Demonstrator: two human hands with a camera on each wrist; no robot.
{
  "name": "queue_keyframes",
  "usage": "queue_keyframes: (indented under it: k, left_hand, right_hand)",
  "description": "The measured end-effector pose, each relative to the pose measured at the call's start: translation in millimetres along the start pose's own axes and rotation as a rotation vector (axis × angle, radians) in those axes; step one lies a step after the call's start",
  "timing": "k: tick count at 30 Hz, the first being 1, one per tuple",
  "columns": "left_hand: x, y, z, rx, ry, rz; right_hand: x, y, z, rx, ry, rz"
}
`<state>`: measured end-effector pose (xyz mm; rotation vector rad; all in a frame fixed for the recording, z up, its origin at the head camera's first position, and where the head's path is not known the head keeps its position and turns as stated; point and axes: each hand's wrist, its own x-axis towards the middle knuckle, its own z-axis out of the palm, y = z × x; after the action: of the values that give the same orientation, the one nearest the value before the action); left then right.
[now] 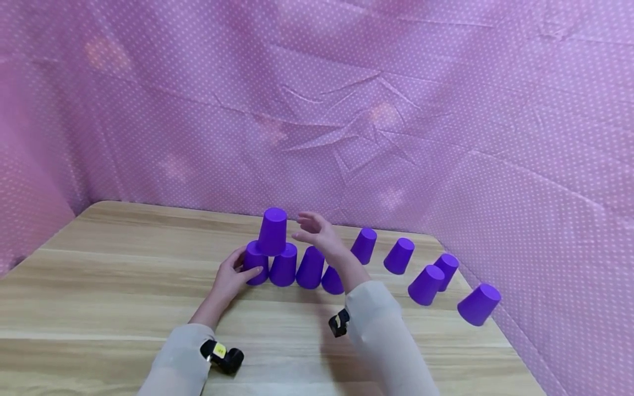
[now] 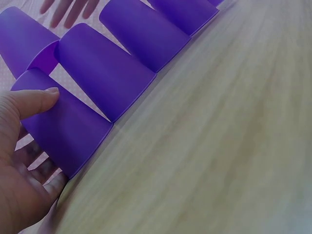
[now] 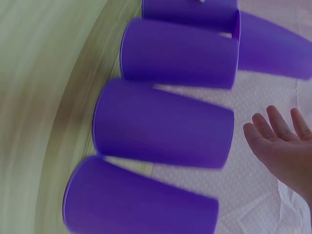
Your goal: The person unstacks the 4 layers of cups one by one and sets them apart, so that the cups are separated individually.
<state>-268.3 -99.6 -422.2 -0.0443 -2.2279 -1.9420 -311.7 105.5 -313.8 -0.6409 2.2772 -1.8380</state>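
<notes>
Several purple cups stand upside down side by side in a row on the wooden table. At the row's left end, my left hand (image 1: 229, 279) holds the leftmost cup (image 2: 68, 126), thumb on its near side and fingers behind it. One upper cup (image 1: 272, 231) rests upside down across the leftmost cup and its neighbour (image 1: 284, 265). My right hand (image 1: 322, 237) is raised just right of the upper cup, fingers spread and nothing in them. Below that hand stand a third cup (image 3: 163, 124) and the row's right-end cup (image 3: 139, 202), which the right forearm partly covers in the head view.
More upside-down purple cups stand loosely spread to the right, including a back cup (image 1: 364, 246), another cup (image 1: 399, 256) and a far-right cup (image 1: 479, 304) near the table's right edge. A pink dotted cloth (image 1: 317, 137) hangs behind the wooden table (image 1: 124, 286).
</notes>
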Motion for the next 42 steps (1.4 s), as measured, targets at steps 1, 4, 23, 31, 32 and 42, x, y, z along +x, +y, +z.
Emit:
queue_keyframes:
  k: [1,4,23,31,32,42]
  left_hand:
    - [0.0,0.1,0.2,0.000,0.000,0.003]
    - [-0.1,0.0,0.8,-0.002,0.000,0.017]
    - [-0.1,-1.8,1.0,-0.020,0.004,0.031]
    - [1.1,-2.9,0.4,-0.014,0.007,0.041]
    - [1.4,-3.1,0.2,-0.013,0.007,0.041]
    - [2.9,-3.6,0.8,-0.013,0.011,0.028]
  right_hand:
    - [1.2,0,3,0.001,-0.004,0.000]
    - [4.6,0,13,0.003,-0.010,-0.004]
    - [18.3,0,50,0.039,0.060,0.035]
    - [16.4,-4,49,0.018,0.067,0.041]
    - [16.1,-4,48,0.018,0.064,0.035]
    - [8.0,-10,32,0.025,0.035,0.010]
